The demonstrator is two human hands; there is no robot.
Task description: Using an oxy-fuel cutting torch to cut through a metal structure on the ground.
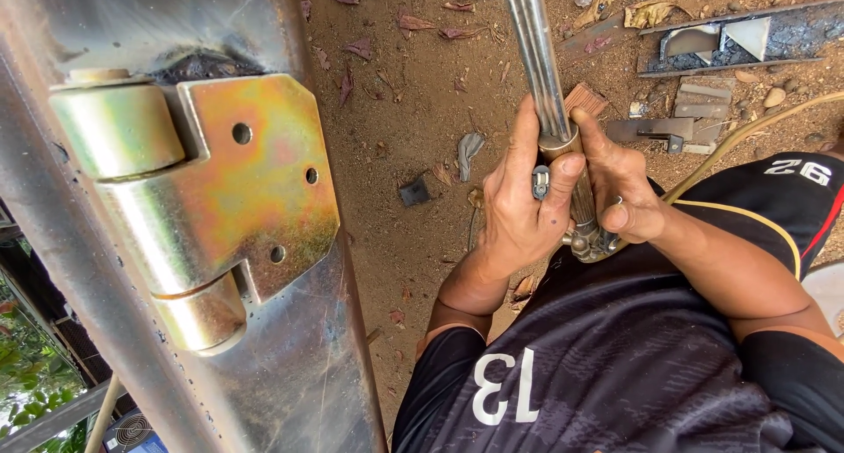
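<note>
A metal cutting torch [538, 57] with twin steel tubes runs from the top of the view down to a brass handle [580, 205]. My left hand [514, 211] wraps the handle from the left, with its thumb pressed on the collar where the tubes meet the handle. My right hand [626, 194] grips the same handle from the right, its fingers by the valve block [587, 242] at the lower end. Close on the left stands a galvanised steel post [290, 365] with a yellow-plated hinge [220, 189] fixed to it.
Below is bare brown dirt [413, 110] with dry leaves. Scrap steel pieces and angle offcuts [730, 40] lie at the top right, with a small clamp-like part [655, 130] near them. A tan hose [747, 132] trails from the torch to the right. My dark shorts and shirt fill the lower right.
</note>
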